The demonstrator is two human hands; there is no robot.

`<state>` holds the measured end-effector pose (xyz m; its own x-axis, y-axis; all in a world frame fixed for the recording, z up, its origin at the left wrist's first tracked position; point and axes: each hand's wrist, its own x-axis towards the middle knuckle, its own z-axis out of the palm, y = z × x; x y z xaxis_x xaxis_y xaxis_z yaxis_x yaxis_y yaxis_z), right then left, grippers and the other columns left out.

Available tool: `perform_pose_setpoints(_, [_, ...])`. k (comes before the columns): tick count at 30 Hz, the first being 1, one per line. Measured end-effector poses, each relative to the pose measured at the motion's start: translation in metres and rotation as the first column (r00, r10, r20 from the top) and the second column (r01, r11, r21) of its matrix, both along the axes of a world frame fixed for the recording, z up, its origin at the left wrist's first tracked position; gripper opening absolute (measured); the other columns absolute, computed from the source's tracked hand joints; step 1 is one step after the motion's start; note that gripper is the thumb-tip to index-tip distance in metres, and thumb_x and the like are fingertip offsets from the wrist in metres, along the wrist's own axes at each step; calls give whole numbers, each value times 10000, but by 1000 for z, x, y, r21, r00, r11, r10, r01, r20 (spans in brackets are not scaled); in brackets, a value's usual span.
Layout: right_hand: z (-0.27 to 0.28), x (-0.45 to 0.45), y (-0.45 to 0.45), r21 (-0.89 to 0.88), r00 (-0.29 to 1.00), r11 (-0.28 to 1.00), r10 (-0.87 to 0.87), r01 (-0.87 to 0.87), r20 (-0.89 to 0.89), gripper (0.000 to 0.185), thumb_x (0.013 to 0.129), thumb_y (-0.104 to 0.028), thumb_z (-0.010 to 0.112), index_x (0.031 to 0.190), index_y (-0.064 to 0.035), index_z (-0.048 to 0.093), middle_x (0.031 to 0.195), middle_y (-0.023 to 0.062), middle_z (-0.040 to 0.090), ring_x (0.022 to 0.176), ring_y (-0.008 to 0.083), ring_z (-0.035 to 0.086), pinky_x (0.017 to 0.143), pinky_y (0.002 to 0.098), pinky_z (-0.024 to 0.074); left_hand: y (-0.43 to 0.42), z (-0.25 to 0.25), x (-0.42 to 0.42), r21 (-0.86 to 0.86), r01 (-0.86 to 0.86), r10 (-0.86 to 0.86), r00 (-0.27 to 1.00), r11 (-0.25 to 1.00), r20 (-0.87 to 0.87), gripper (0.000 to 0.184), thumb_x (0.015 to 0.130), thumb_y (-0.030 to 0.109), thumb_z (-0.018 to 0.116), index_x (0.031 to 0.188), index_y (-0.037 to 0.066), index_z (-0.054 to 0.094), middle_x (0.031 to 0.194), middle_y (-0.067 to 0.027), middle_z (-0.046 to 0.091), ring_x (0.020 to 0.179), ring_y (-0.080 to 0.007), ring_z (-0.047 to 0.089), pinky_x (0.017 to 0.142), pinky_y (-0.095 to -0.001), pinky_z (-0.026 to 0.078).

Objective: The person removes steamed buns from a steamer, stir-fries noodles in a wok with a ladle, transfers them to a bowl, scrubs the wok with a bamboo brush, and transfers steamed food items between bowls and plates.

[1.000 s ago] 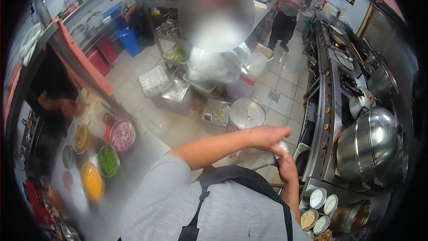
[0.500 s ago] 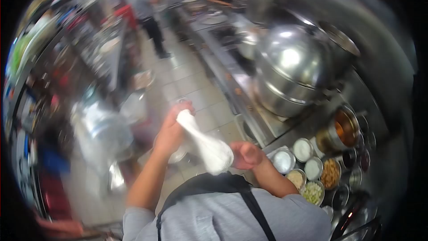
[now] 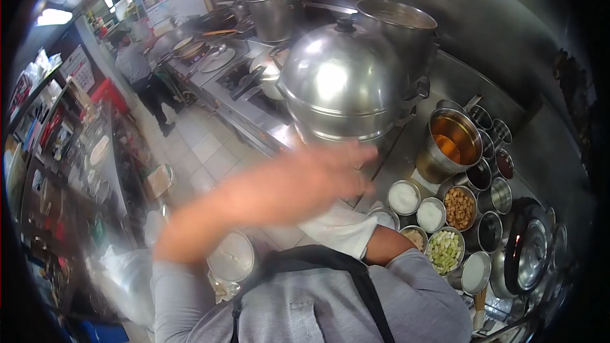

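Note:
My left hand (image 3: 311, 181) is blurred by motion and reaches across in front of my body, its fingers stretched out and apart toward the large domed steel steamer (image 3: 343, 82). Whether it touches the steamer I cannot make out. A white cloth (image 3: 346, 232) lies over my right wrist. My right hand is hidden by this cloth and by the left hand, so its fingers do not show. Just right of the cloth, steel cups hold white powder (image 3: 403, 197), brown chunks (image 3: 459, 208) and chopped pale-green vegetable (image 3: 445, 251).
A steel pot with orange-brown liquid (image 3: 451, 146) stands behind the cups. Tall stock pots (image 3: 276, 13) are at the back of the range. A lidded round pot (image 3: 230, 257) is low at the left. Another person (image 3: 140, 67) stands farther down the aisle.
The view has swung toward the range. My left hand has left the cloth's end and swept right across my body. The cloth, earlier stretched between both hands, now covers my right wrist.

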<state>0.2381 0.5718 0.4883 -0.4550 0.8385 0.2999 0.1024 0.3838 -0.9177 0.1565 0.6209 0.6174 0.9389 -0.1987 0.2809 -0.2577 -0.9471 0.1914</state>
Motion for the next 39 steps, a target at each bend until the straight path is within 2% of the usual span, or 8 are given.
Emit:
perform_pose_setpoints(5, [24, 11, 20, 137, 883, 971, -237, 198, 404, 123, 925, -179, 656, 954, -75, 714, 1031, 92, 717, 953, 262, 686, 798, 390, 534, 96, 74, 24, -362, -193, 292, 925, 912, 244, 305, 980, 108, 646, 1277, 50, 688, 1211, -99, 723, 1057, -205, 683, 950, -339, 526])
perform_pose_setpoints(8, [51, 28, 12, 734, 704, 663, -591, 147, 393, 97, 880, -126, 627, 950, -84, 679, 978, 66, 679, 910, 230, 675, 800, 358, 546, 159, 81, 62, -414, -283, 402, 885, 865, 236, 303, 1000, 161, 646, 1280, 53, 681, 1124, -99, 736, 989, -172, 671, 907, -329, 526])
perform_pose_setpoints(13, [10, -1, 7, 101, 547, 539, -833, 837, -89, 244, 895, -89, 609, 1129, -69, 674, 1051, 81, 735, 972, 256, 722, 806, 342, 586, 248, 65, 150, -279, -324, 389, 894, 904, 223, 406, 978, 305, 693, 1293, 49, 673, 1052, -172, 747, 988, -269, 705, 892, -385, 542])
perform_pose_setpoints(15, [74, 16, 12, 373, 461, 691, -704, 619, 540, 235, 930, -77, 588, 1149, -27, 659, 1031, 119, 742, 972, 319, 744, 865, 383, 594, 272, 58, 185, -165, -348, 381, 887, 923, 260, 492, 958, 405, 710, 1315, 70, 669, 1106, -230, 739, 1061, -386, 708, 936, -458, 536])
perform_pose_setpoints(19, [106, -12, 24, 311, -112, 602, -345, 735, 932, 250, 896, -93, 612, 1118, 9, 669, 951, 165, 727, 904, 356, 740, 819, 443, 589, 292, 53, 230, 93, -438, 432, 899, 894, 74, 546, 963, 516, 642, 1288, 80, 691, 1143, -211, 748, 1102, -393, 700, 973, -464, 524])
perform_pose_setpoints(24, [77, 9, -8, 505, 116, 364, -882, 782, 456, 261, 890, -74, 624, 1137, -4, 670, 1033, 157, 706, 970, 344, 711, 865, 418, 566, 306, 51, 271, 235, -381, 397, 917, 894, -26, 503, 879, 471, 686, 1144, 49, 757, 1071, -211, 760, 1060, -367, 717, 941, -444, 541])
perform_pose_setpoints(37, [96, 99, -41, 640, -2, 61, -995, 766, 97, 412, 997, -91, 608, 1396, -17, 539, 1378, 159, 601, 1261, 307, 593, 1095, 391, 471, 421, 161, 178, -137, -436, 456, 871, 889, 184, 464, 916, 372, 691, 1135, -34, 732, 994, -164, 741, 905, -242, 681, 850, -382, 531])
perform_pose_setpoints(39, [70, 140, -36, 387, 239, 171, -962, 906, -136, 511, 1041, -183, 617, 1507, -34, 469, 1471, 125, 560, 1356, 243, 554, 1155, 387, 437, 433, 174, 147, -105, -476, 487, 852, 873, 189, 465, 920, 368, 675, 1138, -37, 740, 1029, -197, 748, 969, -290, 702, 910, -398, 524])
